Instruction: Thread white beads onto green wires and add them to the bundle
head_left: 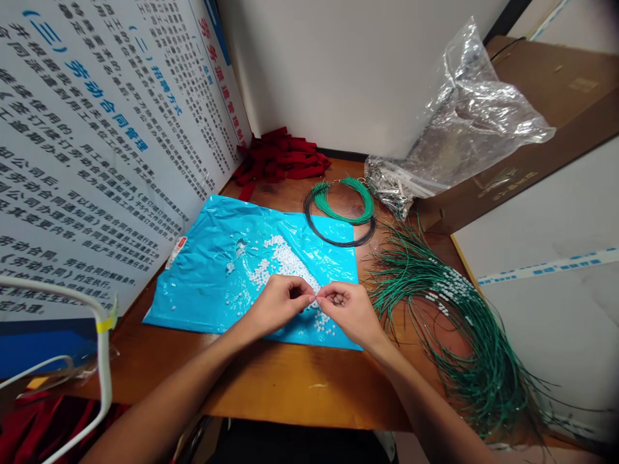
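My left hand [283, 301] and my right hand [349, 308] meet fingertip to fingertip over a blue plastic bag [193, 270]. Both are closed in a pinch; whatever sits between the fingertips is too small to make out. Under and behind them, small white beads [287, 258] lie heaped and scattered on the bag. To the right of my right hand spreads a large bundle of green cords [493, 348] with white beads threaded on many of them. Beyond the hands lie coiled green cords [358, 206] and a dark coil of cord [314, 229].
Red fabric strips [280, 158] are piled at the back of the wooden table [300, 393]. A clear plastic bag [483, 116] with metal pieces leans on a cardboard box [546, 129] at right. Left are a printed board [97, 129] and a white metal bar [104, 367].
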